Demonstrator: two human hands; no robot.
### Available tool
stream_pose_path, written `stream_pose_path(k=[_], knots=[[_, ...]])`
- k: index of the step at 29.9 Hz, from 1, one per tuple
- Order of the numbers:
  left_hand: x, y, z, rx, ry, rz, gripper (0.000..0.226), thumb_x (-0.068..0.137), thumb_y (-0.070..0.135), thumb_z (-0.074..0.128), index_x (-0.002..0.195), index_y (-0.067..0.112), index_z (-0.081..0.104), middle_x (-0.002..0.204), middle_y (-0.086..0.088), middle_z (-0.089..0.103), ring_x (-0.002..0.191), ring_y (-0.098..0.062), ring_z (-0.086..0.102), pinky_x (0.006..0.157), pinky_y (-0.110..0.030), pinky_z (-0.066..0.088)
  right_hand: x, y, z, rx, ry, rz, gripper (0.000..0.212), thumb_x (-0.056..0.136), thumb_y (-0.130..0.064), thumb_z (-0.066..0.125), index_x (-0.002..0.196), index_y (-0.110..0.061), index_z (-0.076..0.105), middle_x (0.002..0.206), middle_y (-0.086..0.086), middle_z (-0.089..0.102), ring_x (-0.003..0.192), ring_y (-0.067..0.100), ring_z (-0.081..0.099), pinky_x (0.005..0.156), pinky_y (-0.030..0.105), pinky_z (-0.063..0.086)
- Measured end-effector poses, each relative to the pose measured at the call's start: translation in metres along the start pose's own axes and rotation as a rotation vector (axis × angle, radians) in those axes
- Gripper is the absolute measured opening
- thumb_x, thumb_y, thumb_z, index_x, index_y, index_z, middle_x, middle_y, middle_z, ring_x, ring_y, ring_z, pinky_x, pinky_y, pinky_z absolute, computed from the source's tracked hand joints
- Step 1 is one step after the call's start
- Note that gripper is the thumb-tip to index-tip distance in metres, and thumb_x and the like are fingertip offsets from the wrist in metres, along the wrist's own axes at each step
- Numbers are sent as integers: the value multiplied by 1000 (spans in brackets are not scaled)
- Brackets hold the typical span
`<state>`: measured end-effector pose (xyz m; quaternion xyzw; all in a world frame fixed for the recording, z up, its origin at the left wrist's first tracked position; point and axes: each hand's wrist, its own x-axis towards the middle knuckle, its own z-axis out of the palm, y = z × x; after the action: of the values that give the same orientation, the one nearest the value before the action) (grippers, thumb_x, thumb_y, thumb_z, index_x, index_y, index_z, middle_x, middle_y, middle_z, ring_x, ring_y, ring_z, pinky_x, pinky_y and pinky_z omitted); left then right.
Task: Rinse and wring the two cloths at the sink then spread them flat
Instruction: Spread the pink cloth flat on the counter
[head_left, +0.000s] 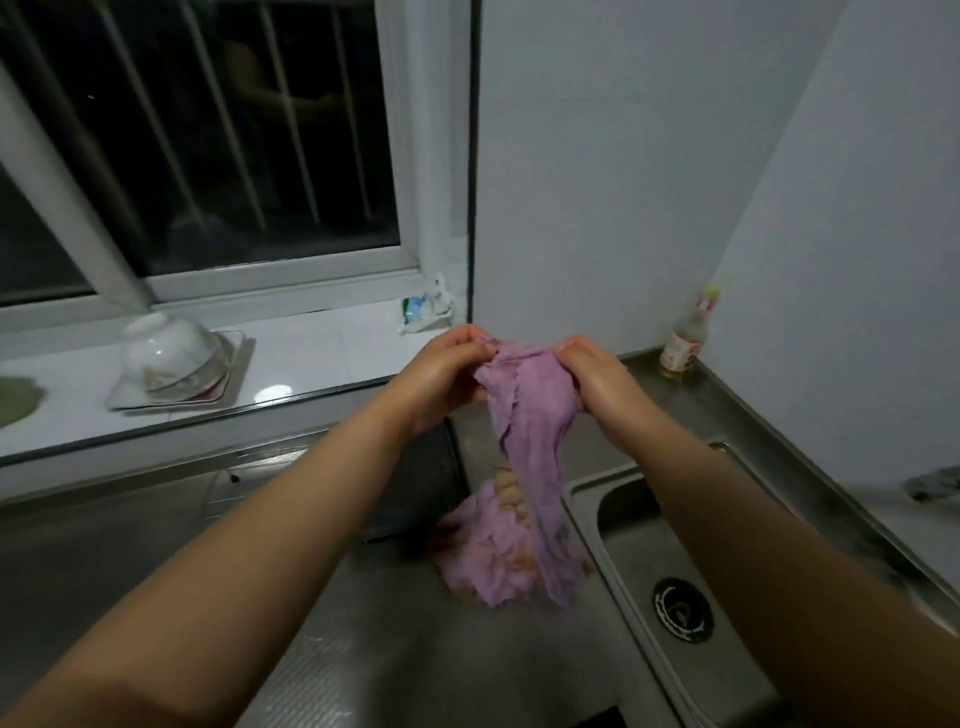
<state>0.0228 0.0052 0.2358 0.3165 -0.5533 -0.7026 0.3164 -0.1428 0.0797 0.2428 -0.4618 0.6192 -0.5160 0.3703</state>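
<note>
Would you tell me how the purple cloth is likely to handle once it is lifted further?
Probably floppy: the purple cloth hangs limp from the left hand and right hand. Likely thin and fragile, given its ragged edges.

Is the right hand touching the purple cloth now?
Touching. The head view shows the right hand pinching the top edge of the purple cloth, its fingers curled over the fabric.

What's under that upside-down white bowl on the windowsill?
The bowl sits upturned on a white square plate. Another dish edge with some red shows beneath its rim. Whatever else lies inside the bowl is covered.
</note>
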Motion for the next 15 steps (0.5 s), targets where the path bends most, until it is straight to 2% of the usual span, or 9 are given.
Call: stream_pose_path(k=[3, 7, 10, 12, 13, 15], knots=[[-7, 7, -35, -42, 63, 28, 18, 95, 4, 47, 81, 16, 52, 74, -2, 57, 69, -14, 53, 64, -28, 42, 8, -5, 21, 102, 3, -7, 24, 97, -11, 44, 74, -18, 51, 74, 1, 50, 69, 12, 45, 65, 31, 37], [-16, 15, -68, 53, 86, 19, 13, 94, 5, 49, 90, 14, 58, 76, -2, 59, 70, -15, 53, 66, -28, 44, 14, -11, 48, 64, -9, -101, 17, 99, -18, 46, 83, -21, 50, 75, 0, 50, 66, 11, 45, 61, 28, 38], [-25, 23, -81, 83, -19, -14, 19, 89, 4, 49, 85, 11, 66, 77, -2, 60, 69, -13, 55, 63, -24, 44, 17, -17, 65, -101, 47, -186, 9, 97, -24, 52, 88, -25, 53, 86, 0, 57, 76, 12, 54, 69, 26, 46], [-30, 27, -84, 10, -74, -37, 20, 92, 5, 47, 83, 9, 64, 76, -1, 61, 69, -13, 58, 62, -23, 50, 20, -21, 73, -322, 150, -224, 4, 95, -31, 55, 91, -28, 55, 86, 0, 58, 74, 11, 54, 66, 25, 47], [-31, 29, -86, -39, -79, -43, 19, 94, 5, 46, 85, 9, 62, 76, -1, 62, 69, -13, 60, 62, -24, 54, 19, -23, 78, -376, 168, -210, 6, 95, -34, 54, 97, -28, 55, 82, -1, 58, 71, 10, 55, 63, 25, 47], [-32, 29, -87, -118, -51, -33, 16, 96, 4, 48, 87, 11, 59, 79, -3, 65, 72, -15, 63, 64, -27, 58, 15, -25, 90, -280, 114, -127, 22, 96, -40, 50, 114, -28, 47, 85, -2, 62, 72, 10, 61, 63, 27, 52]])
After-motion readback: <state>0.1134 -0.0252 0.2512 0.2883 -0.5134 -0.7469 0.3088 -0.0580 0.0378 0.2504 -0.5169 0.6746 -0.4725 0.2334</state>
